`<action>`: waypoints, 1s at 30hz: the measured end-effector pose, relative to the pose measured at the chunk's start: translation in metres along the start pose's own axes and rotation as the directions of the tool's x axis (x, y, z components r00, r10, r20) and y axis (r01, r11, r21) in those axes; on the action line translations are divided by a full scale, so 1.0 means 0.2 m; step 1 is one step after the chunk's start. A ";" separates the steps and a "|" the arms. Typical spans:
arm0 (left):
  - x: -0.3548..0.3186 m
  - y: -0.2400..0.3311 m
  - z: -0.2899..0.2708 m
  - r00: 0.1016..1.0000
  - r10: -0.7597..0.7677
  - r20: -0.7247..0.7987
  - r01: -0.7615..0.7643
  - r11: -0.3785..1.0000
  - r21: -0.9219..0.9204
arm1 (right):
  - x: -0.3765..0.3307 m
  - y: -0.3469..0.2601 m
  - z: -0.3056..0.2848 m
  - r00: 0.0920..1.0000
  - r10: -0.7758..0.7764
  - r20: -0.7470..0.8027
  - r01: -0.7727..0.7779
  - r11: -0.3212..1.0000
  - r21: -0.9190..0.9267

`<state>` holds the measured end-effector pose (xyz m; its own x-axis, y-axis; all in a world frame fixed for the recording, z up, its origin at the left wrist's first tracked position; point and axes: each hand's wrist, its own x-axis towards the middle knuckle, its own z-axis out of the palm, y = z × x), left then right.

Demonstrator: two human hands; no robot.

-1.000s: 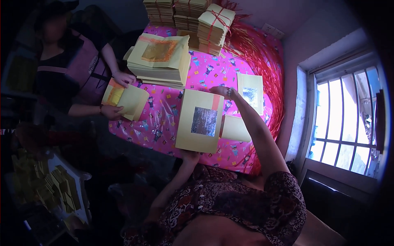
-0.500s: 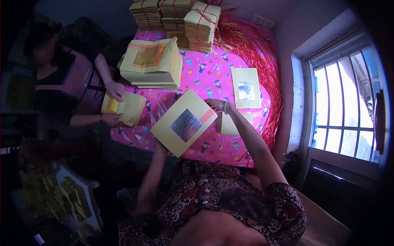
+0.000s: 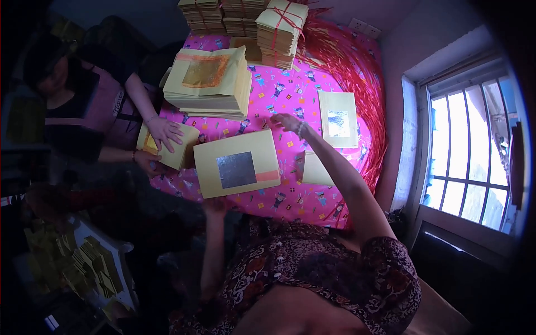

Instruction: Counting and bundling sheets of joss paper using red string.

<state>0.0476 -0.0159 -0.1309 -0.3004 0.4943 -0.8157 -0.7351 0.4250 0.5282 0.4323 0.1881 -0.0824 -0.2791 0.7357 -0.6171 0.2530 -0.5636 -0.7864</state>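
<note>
A thick stack of pale yellow paper sheets [image 3: 262,149] lies on the pink table cover in front of me. Its top sheet carries a silver foil square [image 3: 235,170] and an orange-pink strip beside it. At the stack's near edge is my left hand [image 3: 214,206]; its fingers are in shadow and partly hidden by the paper. My right hand [image 3: 288,122] hovers just beyond the stack's far right corner, fingers stretched out and holding nothing. Right of it lie a foil-faced yellow pile [image 3: 339,120] and a plain yellow pile [image 3: 318,168], partly behind my forearm.
A co-worker at the left presses a hand on a yellow paper pile [image 3: 187,146]. A tall foil-topped stack [image 3: 206,70] stands beyond. Bundles tied with red strands [image 3: 281,33] sit at the back. Red plastic strands [image 3: 368,95] line the table's right edge, near a barred window [image 3: 472,151].
The stack has turned from a slant to nearly straight and come down left. My right hand has left its edge, moving away with fingers spread. The co-worker's upper hand now lies flat.
</note>
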 end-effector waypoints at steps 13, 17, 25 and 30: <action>-0.28 -0.39 0.45 0.939 0.091 0.333 0.026 0.943 -0.331 | 0.19 0.05 0.23 0.937 0.040 0.347 0.106 0.915 -0.390; -0.32 -0.28 0.52 0.887 0.060 0.457 0.089 0.951 -0.297 | -0.14 0.29 0.32 0.915 -0.343 0.214 0.403 0.808 -0.430; -0.18 -0.08 0.64 0.819 -0.033 0.572 0.084 0.994 -0.062 | -0.46 0.79 0.74 0.986 0.020 -0.167 -0.001 0.994 0.113; -0.15 -0.13 0.79 0.774 -0.098 0.626 0.071 0.995 0.068 | -0.59 0.85 0.77 0.979 0.119 -0.167 0.025 0.739 0.673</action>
<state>0.1709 0.0784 -0.0830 0.2196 0.8153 -0.5357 -0.7113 0.5097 0.4840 0.3657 -0.0519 -0.1473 -0.0878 0.7156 -0.6930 -0.4439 -0.6509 -0.6159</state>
